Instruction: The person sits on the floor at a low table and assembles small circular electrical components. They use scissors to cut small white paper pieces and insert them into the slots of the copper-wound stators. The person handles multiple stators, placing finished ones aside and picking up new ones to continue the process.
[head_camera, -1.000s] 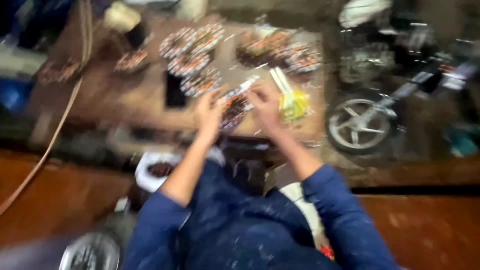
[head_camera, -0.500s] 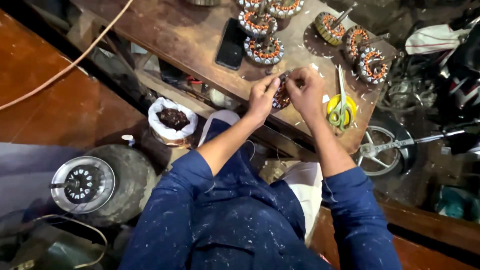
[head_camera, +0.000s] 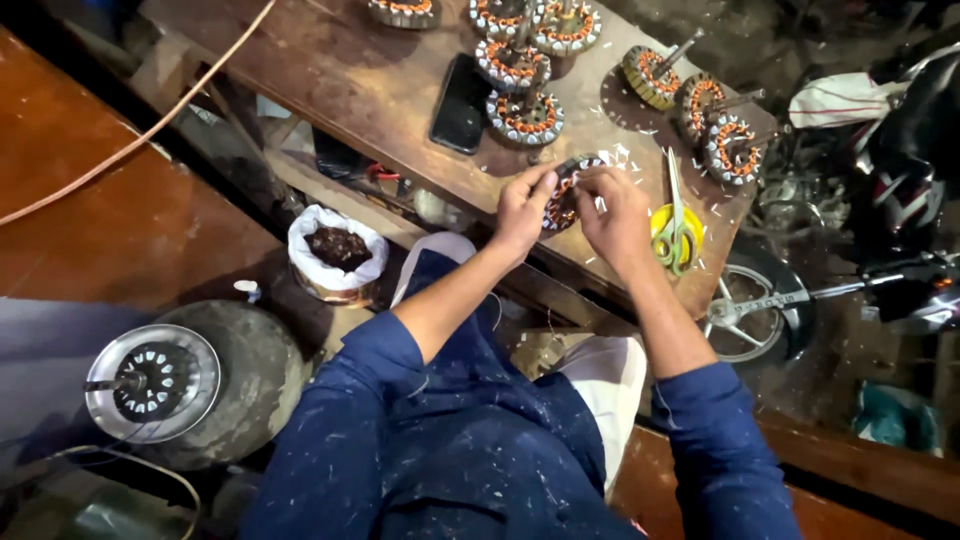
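Note:
A round motor stator with copper windings (head_camera: 562, 197) is tilted on edge at the near side of the wooden workbench (head_camera: 370, 90). My left hand (head_camera: 522, 208) grips its left rim. My right hand (head_camera: 613, 212) holds its right side, fingertips pinching at the top of the windings. Both forearms reach forward out of blue sleeves.
Several more wound stators (head_camera: 526, 116) lie across the bench, with a black phone (head_camera: 460, 103), and scissors on a yellow tape roll (head_camera: 675, 236). A white bag of dark material (head_camera: 338, 250) and a round metal motor housing (head_camera: 152, 382) sit low left. A motorcycle wheel (head_camera: 748, 318) stands right.
The view has steadied and shifted toward the left of the bench. My hands stay together on the same stator, fingers shifting slightly at its top edge.

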